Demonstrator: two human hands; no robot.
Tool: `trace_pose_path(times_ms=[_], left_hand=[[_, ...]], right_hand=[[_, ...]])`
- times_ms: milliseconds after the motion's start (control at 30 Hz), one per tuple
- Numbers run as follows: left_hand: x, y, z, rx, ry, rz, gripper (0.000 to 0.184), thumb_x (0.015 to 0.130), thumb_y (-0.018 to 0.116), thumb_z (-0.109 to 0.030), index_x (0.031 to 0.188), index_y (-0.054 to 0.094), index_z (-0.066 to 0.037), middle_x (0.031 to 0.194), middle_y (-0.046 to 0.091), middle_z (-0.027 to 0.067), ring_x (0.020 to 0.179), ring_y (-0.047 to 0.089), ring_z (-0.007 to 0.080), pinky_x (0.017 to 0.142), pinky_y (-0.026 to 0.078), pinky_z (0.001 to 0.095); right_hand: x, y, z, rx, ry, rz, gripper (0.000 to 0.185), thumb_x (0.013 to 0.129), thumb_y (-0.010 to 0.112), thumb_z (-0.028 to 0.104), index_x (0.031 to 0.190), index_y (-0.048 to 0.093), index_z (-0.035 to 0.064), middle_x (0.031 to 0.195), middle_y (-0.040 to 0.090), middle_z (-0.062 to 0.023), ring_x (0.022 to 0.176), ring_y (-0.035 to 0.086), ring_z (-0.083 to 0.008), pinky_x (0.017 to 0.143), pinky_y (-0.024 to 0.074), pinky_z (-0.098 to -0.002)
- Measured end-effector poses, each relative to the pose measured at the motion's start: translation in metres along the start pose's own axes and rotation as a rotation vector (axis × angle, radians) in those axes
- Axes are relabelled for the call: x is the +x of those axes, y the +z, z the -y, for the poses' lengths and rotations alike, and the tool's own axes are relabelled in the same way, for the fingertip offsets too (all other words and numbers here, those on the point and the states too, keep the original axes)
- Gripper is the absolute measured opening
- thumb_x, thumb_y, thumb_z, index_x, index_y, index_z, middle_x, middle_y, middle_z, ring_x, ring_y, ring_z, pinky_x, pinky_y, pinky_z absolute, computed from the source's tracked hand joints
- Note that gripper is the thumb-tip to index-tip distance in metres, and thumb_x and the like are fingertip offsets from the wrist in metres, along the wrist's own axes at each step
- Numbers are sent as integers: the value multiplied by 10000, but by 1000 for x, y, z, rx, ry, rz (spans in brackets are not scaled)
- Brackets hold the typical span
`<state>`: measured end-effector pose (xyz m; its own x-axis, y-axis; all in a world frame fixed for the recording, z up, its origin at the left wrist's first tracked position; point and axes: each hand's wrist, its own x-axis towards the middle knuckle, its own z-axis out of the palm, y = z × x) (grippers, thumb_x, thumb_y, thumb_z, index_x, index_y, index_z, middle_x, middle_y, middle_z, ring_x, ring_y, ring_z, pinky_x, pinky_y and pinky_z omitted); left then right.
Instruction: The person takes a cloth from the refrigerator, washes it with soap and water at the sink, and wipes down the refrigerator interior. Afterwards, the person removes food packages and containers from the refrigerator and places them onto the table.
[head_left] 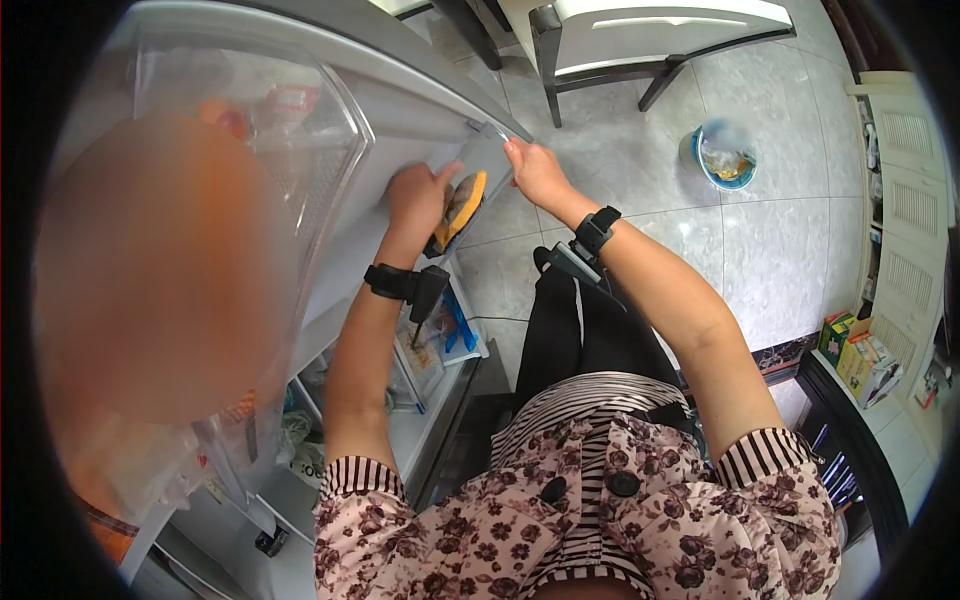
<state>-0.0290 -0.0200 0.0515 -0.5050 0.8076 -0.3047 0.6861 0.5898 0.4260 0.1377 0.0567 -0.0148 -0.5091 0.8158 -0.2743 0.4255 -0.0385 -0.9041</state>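
My left hand (pixel 418 205) is at the inner side of the open fridge door (pixel 350 215), its fingers partly hidden. Right beside its palm is a yellow and dark sponge-like pad (pixel 462 208); whether the fingers grip it is hard to see. My right hand (pixel 538 175) is closed on the end of a clear plastic door shelf (pixel 490 165), near the door's edge. A larger transparent bin (pixel 345 130) hangs to the left of my left hand.
Fridge compartments (pixel 405 430) with bags lie below left. A lined waste bin (pixel 735 178) stands on the tiled floor, with a chair (pixel 640 75) behind. Boxes (pixel 868 368) and white cabinets (pixel 912 210) line the right.
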Motion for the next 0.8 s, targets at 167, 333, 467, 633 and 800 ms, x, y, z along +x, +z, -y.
trace_pose_path(times_ms=[167, 333, 467, 633, 800], left_hand=[[-32, -13, 20, 359, 211, 173, 417, 700, 707, -294, 795, 552, 81, 766, 582, 263, 757, 580, 403, 647, 438, 459], [-58, -35, -8, 502, 184, 281, 367, 698, 713, -268, 711, 565, 68, 663, 574, 241, 643, 572, 378, 590, 441, 425], [-44, -24, -6, -219, -50, 63, 267, 760, 620, -237, 766, 628, 30, 706, 598, 221, 643, 584, 356, 583, 443, 385], [-6, 20, 5, -190, 155, 13, 240, 789, 550, -229, 863, 626, -14, 744, 593, 233, 686, 584, 363, 608, 450, 408], [19, 33, -3, 279, 286, 255, 351, 814, 439, -201, 1137, 527, -97, 835, 613, 223, 793, 587, 385, 728, 452, 484]], right_hand=[[0, 4, -4, 31, -22, -4, 404, 930, 356, 281, 993, 548, -69, 858, 566, -306, 879, 530, -452, 763, 406, -502], [5, 6, -11, 12, 8, -7, 456, 928, 372, 314, 1082, 524, -87, 800, 587, -267, 718, 571, -349, 686, 448, -426], [3, 6, -14, -25, -53, -17, 499, 929, 381, 346, 1124, 515, -94, 685, 604, -223, 545, 610, -252, 593, 481, -365], [-2, 3, -5, -34, -8, -11, 462, 928, 372, 327, 1086, 538, -74, 748, 573, -236, 736, 579, -349, 694, 456, -424], [-2, 3, -7, -47, -56, -34, 484, 934, 354, 351, 1116, 530, -62, 541, 553, -172, 564, 607, -298, 593, 466, -389]])
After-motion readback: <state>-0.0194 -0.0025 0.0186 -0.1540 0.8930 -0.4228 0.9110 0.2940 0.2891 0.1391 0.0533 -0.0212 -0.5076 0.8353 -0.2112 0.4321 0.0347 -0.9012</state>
